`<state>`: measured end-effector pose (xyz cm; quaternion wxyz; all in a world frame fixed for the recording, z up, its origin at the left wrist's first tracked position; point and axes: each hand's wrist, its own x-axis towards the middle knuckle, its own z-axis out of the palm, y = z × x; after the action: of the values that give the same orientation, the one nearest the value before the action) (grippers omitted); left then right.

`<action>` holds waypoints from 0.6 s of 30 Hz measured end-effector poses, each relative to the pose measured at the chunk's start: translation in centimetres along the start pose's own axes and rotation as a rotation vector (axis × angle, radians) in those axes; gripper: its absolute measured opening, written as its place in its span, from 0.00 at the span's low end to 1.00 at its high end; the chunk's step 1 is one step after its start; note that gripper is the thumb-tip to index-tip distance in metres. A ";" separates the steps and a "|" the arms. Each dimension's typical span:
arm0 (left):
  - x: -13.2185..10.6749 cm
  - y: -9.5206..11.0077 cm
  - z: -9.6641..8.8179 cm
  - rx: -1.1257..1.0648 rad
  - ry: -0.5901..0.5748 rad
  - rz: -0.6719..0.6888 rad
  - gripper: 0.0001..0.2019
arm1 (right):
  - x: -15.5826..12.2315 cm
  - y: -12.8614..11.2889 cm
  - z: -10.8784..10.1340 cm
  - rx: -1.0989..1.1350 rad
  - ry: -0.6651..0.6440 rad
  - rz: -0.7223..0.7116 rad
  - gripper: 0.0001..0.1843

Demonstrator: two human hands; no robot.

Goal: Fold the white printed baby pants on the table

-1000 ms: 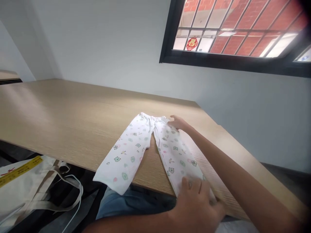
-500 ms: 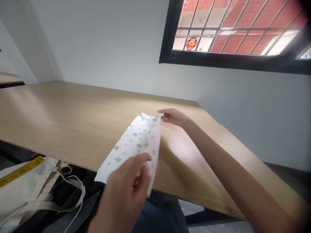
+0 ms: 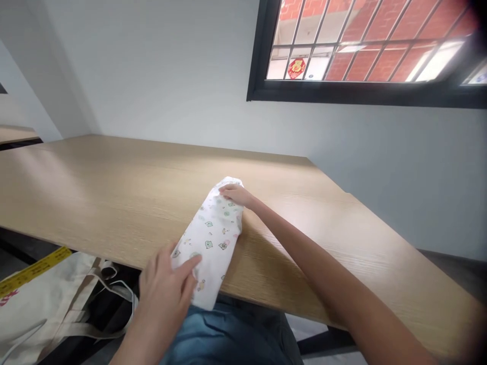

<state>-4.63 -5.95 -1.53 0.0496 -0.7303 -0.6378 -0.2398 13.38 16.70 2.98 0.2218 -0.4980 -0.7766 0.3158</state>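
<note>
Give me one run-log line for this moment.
white printed garment: on table, near end overhanging | right hand: on far end | left hand: spread, at near end

Tabletop (image 3: 133, 187) of pale, straight-grained wood finish, its long far edge running along the wall (image 3: 171, 76); glossy patches appear at left and right. Directly on it, near the front edge, lie white printed trousers (image 3: 213, 228), folded lengthwise into one narrow strip. The waist end points toward the wall; the hem end projects past the front edge. A shadow falls just to their right.
</note>
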 end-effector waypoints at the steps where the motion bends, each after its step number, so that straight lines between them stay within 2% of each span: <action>1: 0.2 1.0 0.1 -0.058 -0.021 0.051 0.16 | -0.2 0.5 -0.6 -0.003 -0.010 0.001 0.12; 6: 0.6 6.3 -0.1 -0.211 -0.152 0.218 0.16 | -2.7 2.4 -3.5 -0.042 -0.019 0.013 0.12; 10: 1.9 8.7 -0.9 -0.226 -0.333 0.407 0.13 | -5.8 2.4 -4.8 -0.105 -0.065 -0.003 0.15; 12: 3.9 9.0 -1.0 -0.201 -0.443 0.503 0.16 | -7.1 2.0 -4.9 -0.143 -0.106 -0.029 0.16; 14: 7.0 9.0 -0.3 -0.166 -0.513 0.555 0.23 | -8.0 1.7 -4.6 -0.189 -0.137 -0.055 0.16; 16: 10.6 8.9 1.2 -0.143 -0.547 0.563 0.28 | -8.2 1.5 -4.2 -0.238 -0.155 -0.080 0.17; 18: 13.7 8.7 2.9 -0.129 -0.577 0.566 0.29 | -7.9 1.7 -3.6 -0.284 -0.170 -0.116 0.18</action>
<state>5.44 6.02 3.64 -0.1134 -0.9158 -0.3830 -0.0414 20.05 10.96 4.11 0.1005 -0.4503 -0.8568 0.2304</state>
